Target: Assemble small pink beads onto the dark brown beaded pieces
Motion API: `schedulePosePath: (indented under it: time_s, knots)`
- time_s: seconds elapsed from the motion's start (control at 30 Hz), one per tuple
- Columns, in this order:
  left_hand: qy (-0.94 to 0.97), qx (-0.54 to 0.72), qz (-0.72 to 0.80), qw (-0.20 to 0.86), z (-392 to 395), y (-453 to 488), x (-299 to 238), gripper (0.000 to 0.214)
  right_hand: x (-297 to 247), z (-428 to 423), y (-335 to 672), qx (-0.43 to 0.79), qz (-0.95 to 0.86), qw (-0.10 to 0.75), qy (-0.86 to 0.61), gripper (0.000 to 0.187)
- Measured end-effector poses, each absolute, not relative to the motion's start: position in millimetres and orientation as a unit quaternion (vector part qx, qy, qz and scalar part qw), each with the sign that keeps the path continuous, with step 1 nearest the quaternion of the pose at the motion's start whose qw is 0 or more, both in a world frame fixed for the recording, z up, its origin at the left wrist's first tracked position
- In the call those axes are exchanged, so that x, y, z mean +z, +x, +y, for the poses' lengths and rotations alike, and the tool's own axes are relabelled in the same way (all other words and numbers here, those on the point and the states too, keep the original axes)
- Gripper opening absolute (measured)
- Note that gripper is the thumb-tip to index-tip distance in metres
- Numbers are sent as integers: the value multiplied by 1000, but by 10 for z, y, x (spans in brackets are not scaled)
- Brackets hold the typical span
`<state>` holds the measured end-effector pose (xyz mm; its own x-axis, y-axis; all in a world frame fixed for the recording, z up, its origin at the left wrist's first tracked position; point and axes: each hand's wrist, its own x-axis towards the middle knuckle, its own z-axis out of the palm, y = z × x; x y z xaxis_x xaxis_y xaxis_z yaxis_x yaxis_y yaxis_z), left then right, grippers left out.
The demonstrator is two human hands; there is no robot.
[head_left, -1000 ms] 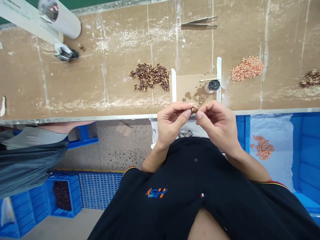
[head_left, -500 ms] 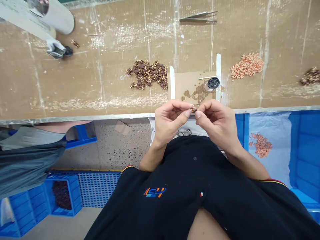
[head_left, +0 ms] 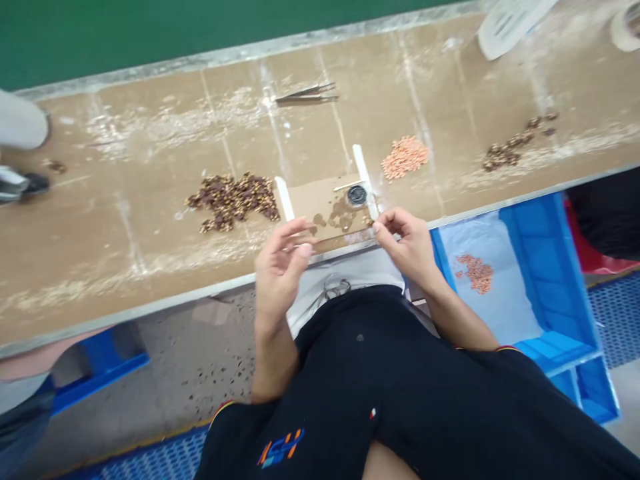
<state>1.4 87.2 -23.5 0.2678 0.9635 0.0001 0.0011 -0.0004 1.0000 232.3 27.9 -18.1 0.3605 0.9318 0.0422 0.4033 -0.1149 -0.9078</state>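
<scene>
My right hand [head_left: 407, 245] pinches a small brown and gold part [head_left: 369, 221] between thumb and fingertips at the table's front edge. To its left, my left hand [head_left: 284, 270] is open, its fingers apart and nothing visible between them. A cardboard piece [head_left: 305, 200] lies beyond the hands, stained with dark wet spots. On it stands a small round pot with black contents [head_left: 357, 195], with a thin swab stick [head_left: 347, 186] beside it. A heap of brown and gold parts [head_left: 235, 200] lies left of the cardboard, and a pile of small orange parts [head_left: 405, 157] lies to the right.
Tweezers [head_left: 306, 95] lie farther back on the table. More brown and gold parts [head_left: 503, 155] are scattered at the right. Below the edge, a blue crate [head_left: 537, 267] holds orange parts [head_left: 477, 272] on a white sheet. White containers [head_left: 20, 123] stand at the left and back right.
My hands have come apart; the left has let go of the small part, which stays in my right fingertips. The whole view has tilted and shifted toward the right.
</scene>
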Motion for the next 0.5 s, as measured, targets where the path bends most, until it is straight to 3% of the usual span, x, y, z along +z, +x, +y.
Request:
schedulePosePath:
  time_s: [0.17,0.33,0.5]
  knots:
    - [593,446,608,283,1161,-315,-408,21,-391,258,3439,32,-306,356,-882,14]
    - [642,399,593,278,1426,-327,-497,26,-428,164,4112,-33,-253,311,-916,15]
    - [659,387,604,227,1598,-183,-605,17,-566,210,3973,-75,-385,319,-863,8]
